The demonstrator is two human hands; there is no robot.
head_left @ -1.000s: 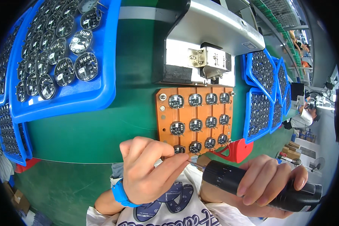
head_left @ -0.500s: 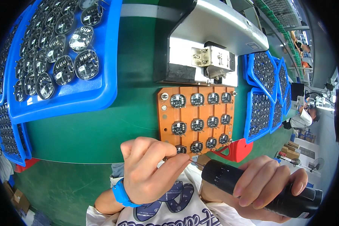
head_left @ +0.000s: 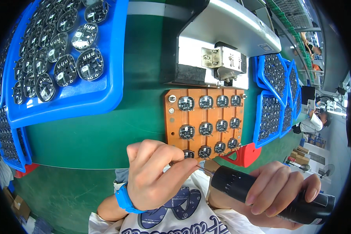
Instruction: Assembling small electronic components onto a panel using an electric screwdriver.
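In my right hand [head_left: 275,191] is a black electric screwdriver [head_left: 232,183], its fingers wrapped round the body. The thin metal bit points left toward my left hand [head_left: 156,171], whose thumb and forefinger are pinched together at the bit's tip. Whatever lies between those fingertips is too small to make out. Just beyond the hands is an orange-brown fixture plate [head_left: 175,121] carrying rows of small round black circuit boards [head_left: 206,128] with thin leads. My left fingers partly cover the board at its near left corner.
Behind the plate stands a metal machine [head_left: 214,66] with a silver hood. A large blue tray [head_left: 115,85] of circuit boards is at the left; more blue trays [head_left: 257,128] are at the right. A red object [head_left: 249,155] sits beside the plate. Another person [head_left: 314,123] is far right.
The plate, machine and hands sit very slightly further right in the picture. Both hands keep the same grip, and the bit still meets the left fingertips.
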